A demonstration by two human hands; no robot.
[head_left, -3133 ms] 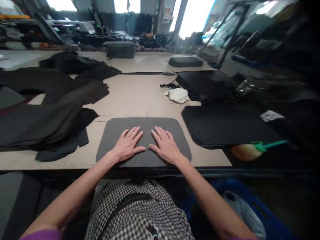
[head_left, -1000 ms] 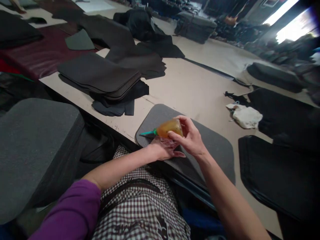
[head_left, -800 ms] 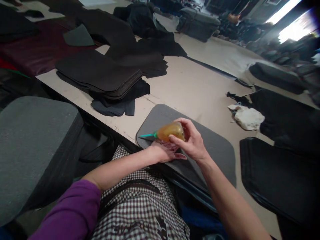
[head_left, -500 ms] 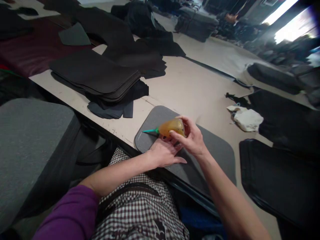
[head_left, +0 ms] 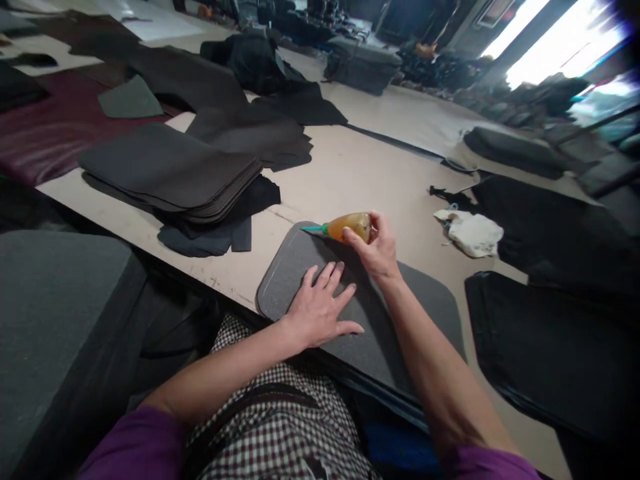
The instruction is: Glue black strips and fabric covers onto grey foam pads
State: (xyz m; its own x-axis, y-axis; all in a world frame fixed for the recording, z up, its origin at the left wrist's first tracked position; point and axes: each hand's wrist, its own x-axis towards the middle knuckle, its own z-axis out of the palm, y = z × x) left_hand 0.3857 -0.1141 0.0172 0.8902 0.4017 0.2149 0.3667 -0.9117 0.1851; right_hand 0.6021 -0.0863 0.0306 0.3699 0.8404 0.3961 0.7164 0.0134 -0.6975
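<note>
A grey panel with rounded corners (head_left: 430, 293) lies along the front edge of the table. My left hand (head_left: 323, 307) rests flat on it with the fingers spread. In my right hand (head_left: 376, 248) is a glue bottle (head_left: 345, 227), amber inside, with a thin green nozzle. The bottle is tipped on its side, its nozzle tip at the panel's far left edge. A thin pale line runs along the panel's left edge.
Left of the panel is a stack of dark rounded sheets (head_left: 170, 167), with dark scraps under it. A white rag (head_left: 475, 235) and black panels (head_left: 540, 347) lie to the right. Another grey panel (head_left: 55, 300) is at the far left, beside the table (head_left: 350, 170).
My right hand has moved the glue bottle away from my left hand, its nozzle now at the far edge of the panel. My left hand, partly hidden before, shows spread fingers. The view has shifted.
</note>
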